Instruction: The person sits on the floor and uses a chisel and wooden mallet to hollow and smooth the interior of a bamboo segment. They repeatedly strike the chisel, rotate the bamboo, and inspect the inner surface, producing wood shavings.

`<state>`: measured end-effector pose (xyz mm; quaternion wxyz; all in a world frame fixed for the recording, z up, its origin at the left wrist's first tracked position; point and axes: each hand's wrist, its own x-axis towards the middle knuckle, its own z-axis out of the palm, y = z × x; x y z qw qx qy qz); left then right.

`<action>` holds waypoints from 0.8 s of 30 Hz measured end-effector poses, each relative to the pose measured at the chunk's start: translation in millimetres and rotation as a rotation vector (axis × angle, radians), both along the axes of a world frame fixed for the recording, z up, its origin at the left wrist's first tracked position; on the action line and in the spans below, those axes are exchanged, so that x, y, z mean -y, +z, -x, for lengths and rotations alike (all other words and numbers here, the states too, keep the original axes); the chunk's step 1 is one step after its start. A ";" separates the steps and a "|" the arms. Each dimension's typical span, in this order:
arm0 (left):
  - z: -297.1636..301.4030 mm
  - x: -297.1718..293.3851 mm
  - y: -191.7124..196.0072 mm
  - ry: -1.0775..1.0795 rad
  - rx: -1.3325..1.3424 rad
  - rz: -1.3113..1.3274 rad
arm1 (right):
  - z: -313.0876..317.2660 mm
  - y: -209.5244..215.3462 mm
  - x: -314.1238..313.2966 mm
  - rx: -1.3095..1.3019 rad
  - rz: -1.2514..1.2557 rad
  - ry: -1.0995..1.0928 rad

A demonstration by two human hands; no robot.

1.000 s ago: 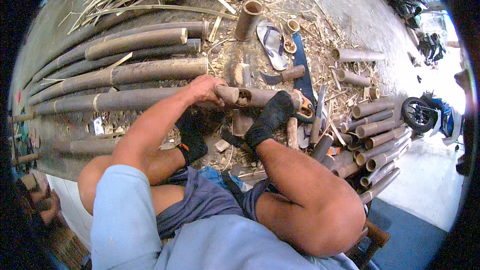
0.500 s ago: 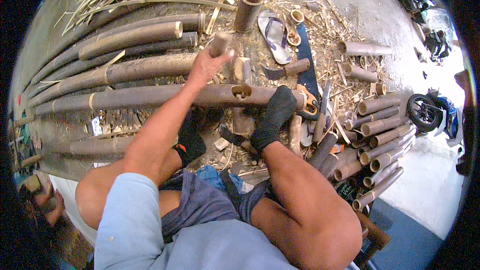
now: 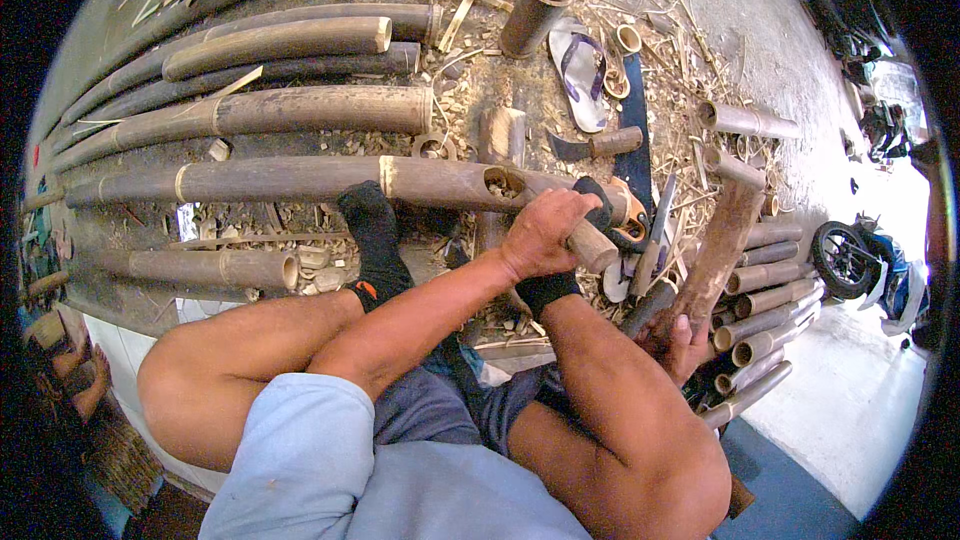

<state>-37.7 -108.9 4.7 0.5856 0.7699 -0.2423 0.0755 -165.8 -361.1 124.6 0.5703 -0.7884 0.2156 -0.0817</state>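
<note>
I sit on the ground with a long bamboo pole (image 3: 290, 180) lying across in front of me; it has a hole cut near its right end. My left hand (image 3: 545, 230) is closed around a short round bamboo piece (image 3: 593, 246) just below that end. At the right, my right hand (image 3: 680, 338) grips the lower end of a brown bamboo section (image 3: 722, 245) that stands tilted. My feet in black socks rest against the pole, one at the middle (image 3: 370, 225) and one near the right end.
More long bamboo poles (image 3: 300, 110) lie beyond. A short tube (image 3: 535, 0), a sandal (image 3: 580, 65) and a chopping knife (image 3: 600, 145) lie among shavings. Cut sections (image 3: 765, 325) are piled at right beside a motorbike wheel (image 3: 840, 260).
My left hand has pulled back from the far poles to the near pole's right end and now holds a short piece. My right hand has come into view gripping the brown section.
</note>
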 end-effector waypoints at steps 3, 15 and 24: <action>-4.4 -6.9 -8.3 0.053 0.153 0.099 | -7.8 17.2 -6.6 0.027 -0.089 0.080; -8.7 -19.4 -22.7 0.047 0.046 0.145 | -37.2 43.9 -36.9 0.015 0.153 0.298; -14.2 -20.6 -22.1 -0.116 0.038 0.086 | -37.4 44.8 -33.6 -0.008 0.129 0.317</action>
